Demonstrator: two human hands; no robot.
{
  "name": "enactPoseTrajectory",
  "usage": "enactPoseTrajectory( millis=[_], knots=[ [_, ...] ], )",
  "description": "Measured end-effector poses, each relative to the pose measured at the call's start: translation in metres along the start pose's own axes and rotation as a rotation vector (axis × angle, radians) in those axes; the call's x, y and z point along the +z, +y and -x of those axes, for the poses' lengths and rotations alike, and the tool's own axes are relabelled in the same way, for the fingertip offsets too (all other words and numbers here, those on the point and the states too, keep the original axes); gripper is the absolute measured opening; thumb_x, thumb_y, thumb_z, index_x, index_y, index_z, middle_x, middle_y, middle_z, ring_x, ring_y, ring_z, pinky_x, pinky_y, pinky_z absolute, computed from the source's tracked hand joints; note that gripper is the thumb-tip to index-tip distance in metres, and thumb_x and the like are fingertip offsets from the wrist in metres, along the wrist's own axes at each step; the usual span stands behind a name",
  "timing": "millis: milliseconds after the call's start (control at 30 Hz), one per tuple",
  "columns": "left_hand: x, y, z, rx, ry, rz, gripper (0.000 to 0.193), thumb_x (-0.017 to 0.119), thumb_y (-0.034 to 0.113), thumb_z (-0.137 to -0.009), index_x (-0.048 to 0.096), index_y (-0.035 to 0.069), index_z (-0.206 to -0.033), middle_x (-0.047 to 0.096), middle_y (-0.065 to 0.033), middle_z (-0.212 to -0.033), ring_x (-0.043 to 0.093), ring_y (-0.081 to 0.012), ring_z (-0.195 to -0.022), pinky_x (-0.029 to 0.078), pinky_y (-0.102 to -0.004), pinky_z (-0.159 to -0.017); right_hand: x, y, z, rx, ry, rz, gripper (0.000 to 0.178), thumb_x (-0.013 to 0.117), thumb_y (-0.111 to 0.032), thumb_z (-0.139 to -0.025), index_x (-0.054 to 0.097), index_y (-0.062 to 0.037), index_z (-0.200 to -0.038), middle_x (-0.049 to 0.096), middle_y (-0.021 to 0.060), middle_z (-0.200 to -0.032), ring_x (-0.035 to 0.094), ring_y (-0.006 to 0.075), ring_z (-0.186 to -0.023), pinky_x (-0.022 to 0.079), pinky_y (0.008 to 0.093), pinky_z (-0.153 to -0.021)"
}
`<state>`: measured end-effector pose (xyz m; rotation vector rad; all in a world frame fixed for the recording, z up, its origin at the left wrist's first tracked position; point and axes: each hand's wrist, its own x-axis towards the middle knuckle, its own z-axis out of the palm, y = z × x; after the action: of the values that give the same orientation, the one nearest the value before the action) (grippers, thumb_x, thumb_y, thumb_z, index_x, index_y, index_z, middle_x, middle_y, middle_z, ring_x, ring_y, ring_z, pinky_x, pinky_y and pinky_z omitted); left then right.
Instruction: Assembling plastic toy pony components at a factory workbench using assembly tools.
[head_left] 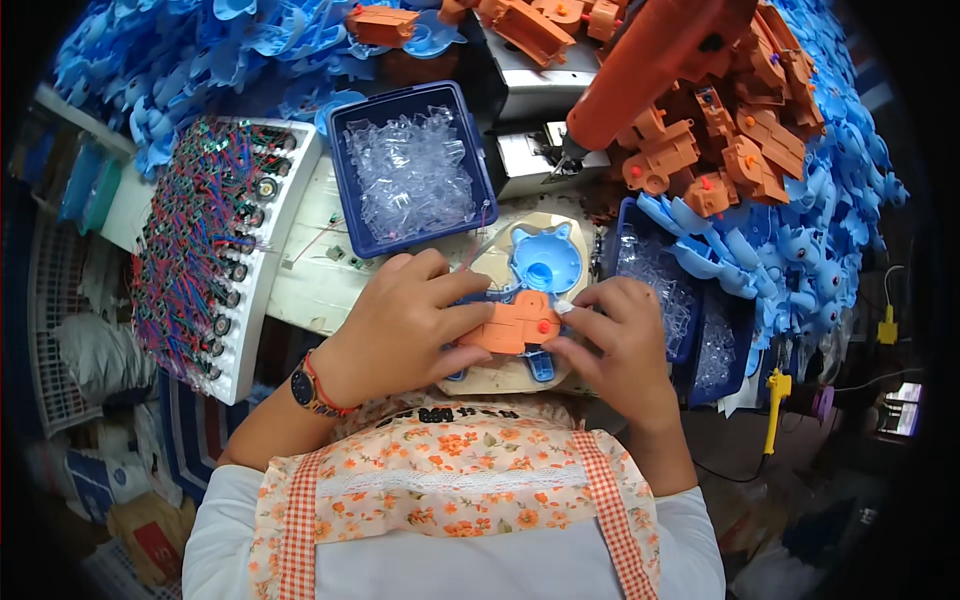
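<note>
An orange plastic housing (512, 332) with a small red button lies over the body of a blue animal-shaped toy shell (552, 262). The shell rests in a cream-coloured fixture (490, 378); its round head hollow and small feet show around the housing. My left hand (405, 315) grips the housing's left end, fingers above and thumb below. On the right side, my right hand (622, 335) has thumb and forefinger closed at the housing's edge, beside the button. Something small and white shows at that forefinger's tip; I cannot make out what it is.
A dark blue bin (410, 165) of clear plastic pieces stands beyond my left hand. Left of it, a white foam tray (265, 290) holds wired speakers. An orange-red power screwdriver (640, 80) hangs overhead. Orange housings (750, 150) and blue shells (800, 260) are heaped at right.
</note>
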<state>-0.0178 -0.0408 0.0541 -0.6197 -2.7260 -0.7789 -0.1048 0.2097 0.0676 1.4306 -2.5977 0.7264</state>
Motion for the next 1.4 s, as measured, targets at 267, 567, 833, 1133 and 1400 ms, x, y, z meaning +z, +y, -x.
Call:
enactPoseTrajectory(
  millis=[267,567,833,1133,1400],
  knots=[
    [-0.005,0.001,0.0,0.001,-0.004,-0.03,0.045,0.084,0.034,-0.069,0.073,0.011,-0.106,0.066,-0.0076,-0.116,0.061,-0.025,-0.09,0.049,-0.0373,-0.078,0.008,0.007,0.013,0.024,0.007,0.041,0.03,0.082,-0.029,-0.069,0.07,-0.008,-0.088,0.059,0.0031,-0.08,0.057,0.0245,-0.082,0.04,0.0401,-0.079],
    [-0.043,0.0,0.001,-0.521,-0.115,1.147,0.045,0.045,0.04,-0.105,0.059,0.005,-0.129,0.061,-0.0087,-0.125,0.064,-0.0169,-0.105,0.054,-0.0293,-0.079,0.011,-0.038,-0.011,-0.113,0.255,-0.086,0.038,0.086,-0.02,-0.067,0.069,-0.007,-0.098,0.063,0.0085,-0.09,0.061,0.0271,-0.08,0.045,0.0387,-0.07],
    [-0.025,0.025,0.002,-0.662,0.271,1.988,0.057,0.042,0.041,-0.104,0.04,-0.001,-0.141,0.041,-0.0271,-0.145,0.04,-0.0399,-0.138,0.036,-0.0511,-0.113,0.044,-0.065,-0.008,-0.14,0.3,-0.261,0.063,0.091,-0.032,-0.064,0.056,-0.0044,-0.108,0.061,0.0089,-0.091,0.065,0.0262,-0.074,0.051,0.0355,-0.057],
    [-0.023,0.031,0.009,-0.58,0.201,1.608,0.042,0.056,0.023,-0.098,0.049,-0.001,-0.131,0.055,-0.0204,-0.132,0.057,-0.0309,-0.123,0.048,-0.0401,-0.102,0.031,-0.046,0.0,0.03,0.266,-0.469,0.033,0.076,0.0,-0.073,0.062,-0.0018,-0.102,0.068,0.0141,-0.084,0.067,0.0289,-0.077,0.051,0.0367,-0.062],
    [-0.012,-0.002,0.014,-0.335,0.065,0.415,0.025,0.063,0.022,-0.096,0.072,0.002,-0.105,0.066,-0.0064,-0.091,0.06,-0.0141,-0.078,0.048,-0.0263,-0.066,-0.002,-0.001,0.001,-0.11,0.286,-0.036,0.023,0.07,0.003,-0.066,0.069,-0.0067,-0.086,0.065,0.01,-0.094,0.063,0.0291,-0.084,0.049,0.0374,-0.069]
  ],
)
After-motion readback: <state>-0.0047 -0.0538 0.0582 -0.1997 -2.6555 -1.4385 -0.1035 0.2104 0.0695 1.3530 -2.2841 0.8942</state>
